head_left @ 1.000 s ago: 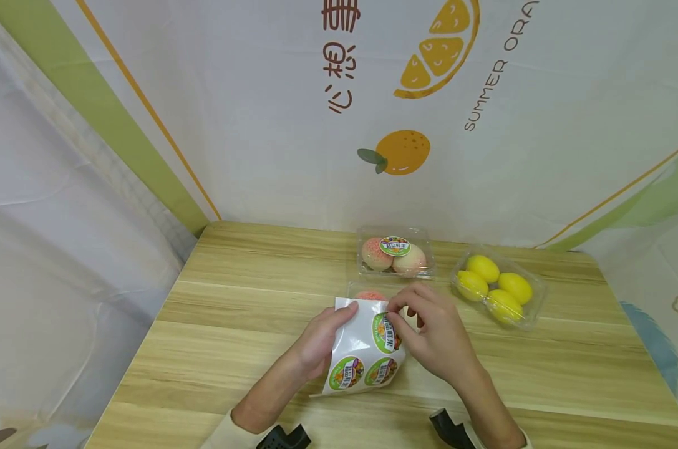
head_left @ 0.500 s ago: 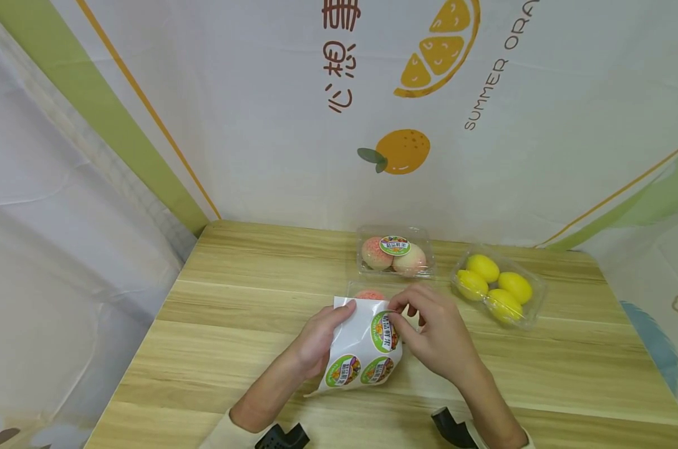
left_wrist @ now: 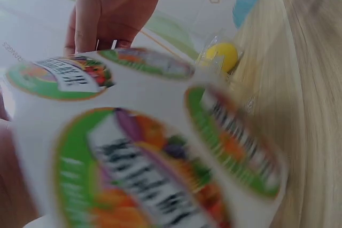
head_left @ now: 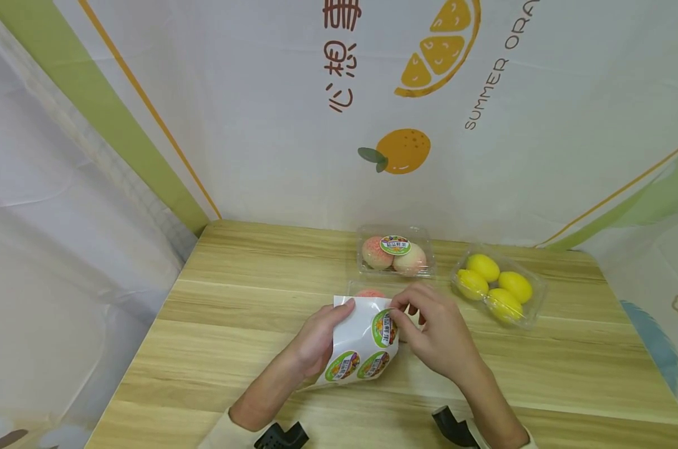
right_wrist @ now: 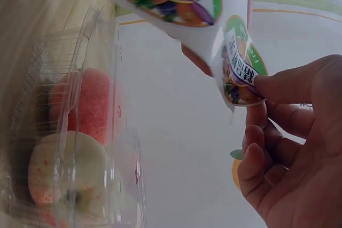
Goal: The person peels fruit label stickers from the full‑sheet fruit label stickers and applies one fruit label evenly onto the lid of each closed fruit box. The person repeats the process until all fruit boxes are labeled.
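Observation:
A white sticker sheet [head_left: 352, 330] with oval fruit labels is held above the table, its lower part bent. My left hand [head_left: 318, 340] grips its left edge, thumb on the front and fingers behind. At the upper right, my right hand [head_left: 436, 330] pinches the edge of an oval sticker [right_wrist: 243, 68] between thumb and index finger. That sticker's edge stands out at the sheet's side in the right wrist view. Behind the sheet is a clear plastic box [right_wrist: 109, 132] of peaches, mostly hidden in the head view.
Farther back stands another clear box of peaches [head_left: 378, 253], with an oval label [head_left: 395, 245] on its lid. To the right sits a clear box holding several lemons [head_left: 504, 305]. A printed curtain [head_left: 271, 125] hangs behind the wooden table [head_left: 226, 299].
The sheet's lower part has swung slightly left and up, bending more. My right hand stays at the same sticker, with only a slight shift. The boxes have not moved.

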Motion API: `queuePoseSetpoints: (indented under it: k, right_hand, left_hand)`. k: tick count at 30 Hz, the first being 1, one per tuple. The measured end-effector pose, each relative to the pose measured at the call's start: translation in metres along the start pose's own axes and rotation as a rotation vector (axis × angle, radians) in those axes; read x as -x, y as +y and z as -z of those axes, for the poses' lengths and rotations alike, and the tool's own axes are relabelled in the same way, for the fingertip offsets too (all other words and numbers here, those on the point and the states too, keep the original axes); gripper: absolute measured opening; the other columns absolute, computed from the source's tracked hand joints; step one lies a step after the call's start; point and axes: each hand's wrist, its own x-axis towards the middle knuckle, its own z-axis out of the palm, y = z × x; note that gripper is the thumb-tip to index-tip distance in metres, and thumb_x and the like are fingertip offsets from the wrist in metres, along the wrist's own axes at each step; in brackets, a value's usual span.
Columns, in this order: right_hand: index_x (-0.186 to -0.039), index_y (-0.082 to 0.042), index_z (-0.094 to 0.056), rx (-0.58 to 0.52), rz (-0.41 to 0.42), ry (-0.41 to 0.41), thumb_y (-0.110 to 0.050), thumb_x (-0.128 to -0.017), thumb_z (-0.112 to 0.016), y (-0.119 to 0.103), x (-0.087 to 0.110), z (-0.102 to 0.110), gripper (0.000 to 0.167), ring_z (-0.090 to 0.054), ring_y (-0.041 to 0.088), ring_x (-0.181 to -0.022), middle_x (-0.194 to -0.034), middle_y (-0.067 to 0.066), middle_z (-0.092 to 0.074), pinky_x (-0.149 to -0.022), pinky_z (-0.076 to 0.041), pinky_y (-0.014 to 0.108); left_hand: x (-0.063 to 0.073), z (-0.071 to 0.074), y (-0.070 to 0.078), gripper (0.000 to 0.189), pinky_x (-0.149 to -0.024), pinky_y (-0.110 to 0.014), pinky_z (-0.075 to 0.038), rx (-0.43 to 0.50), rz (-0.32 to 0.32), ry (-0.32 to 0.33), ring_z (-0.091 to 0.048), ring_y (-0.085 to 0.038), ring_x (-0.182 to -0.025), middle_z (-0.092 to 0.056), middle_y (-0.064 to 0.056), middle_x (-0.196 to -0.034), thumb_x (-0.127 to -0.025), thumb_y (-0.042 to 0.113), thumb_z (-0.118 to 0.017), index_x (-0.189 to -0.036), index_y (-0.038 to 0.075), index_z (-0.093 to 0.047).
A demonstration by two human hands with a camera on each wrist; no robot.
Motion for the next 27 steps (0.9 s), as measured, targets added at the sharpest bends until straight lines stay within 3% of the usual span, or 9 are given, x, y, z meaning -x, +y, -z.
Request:
queuePoseSetpoints:
  k: [8,18,22,27]
  right_hand:
    - [-0.093,-0.018,-0.073,-0.003,0.019,0.018,0.002,-0.091,-0.083,-0.0006,-0.0013,0.0013,0.022,-0.057,0.01,-0.077,-0.087,-0.014,-0.063,-0.057,-0.051,0.031]
    - [-0.092,-0.018,-0.073,-0.005,0.015,0.02,0.003,-0.091,-0.083,-0.002,-0.0013,0.001,0.023,-0.056,0.007,-0.076,-0.086,-0.014,-0.062,-0.058,-0.051,0.029]
    - [-0.092,-0.018,-0.073,-0.007,0.014,0.026,0.004,-0.091,-0.083,-0.0021,-0.0012,0.0015,0.024,-0.056,0.005,-0.076,-0.086,-0.014,-0.062,-0.058,-0.051,0.03]
    - [-0.092,-0.017,-0.072,-0.009,0.017,0.031,0.005,-0.09,-0.082,-0.0021,-0.0004,0.0023,0.025,-0.056,0.005,-0.076,-0.087,-0.014,-0.063,-0.057,-0.051,0.031]
  left_hand:
    - [0.0003,0.0017,0.0021,0.061,-0.087,-0.04,-0.058,0.008,0.007,0.028,-0.072,-0.021,-0.105,-0.077,-0.02,-0.126,-0.117,0.04,-0.042,-0.151,-0.008,-0.056]
    - [0.001,0.0054,0.0001,0.062,-0.095,-0.049,-0.057,0.0,-0.012,0.01,-0.071,-0.026,-0.114,-0.072,-0.026,-0.135,-0.118,0.041,-0.038,-0.155,-0.007,-0.053]
    - [0.0018,0.0069,-0.001,0.062,-0.1,-0.048,-0.055,-0.026,-0.039,0.023,-0.071,-0.025,-0.114,-0.074,-0.024,-0.13,-0.118,0.038,-0.036,-0.145,-0.014,-0.056]
    - [0.0022,0.0085,-0.0013,0.055,-0.097,-0.041,-0.056,-0.021,-0.055,0.043,-0.074,-0.019,-0.105,-0.079,-0.01,-0.115,-0.118,0.035,-0.037,-0.133,-0.011,-0.064]
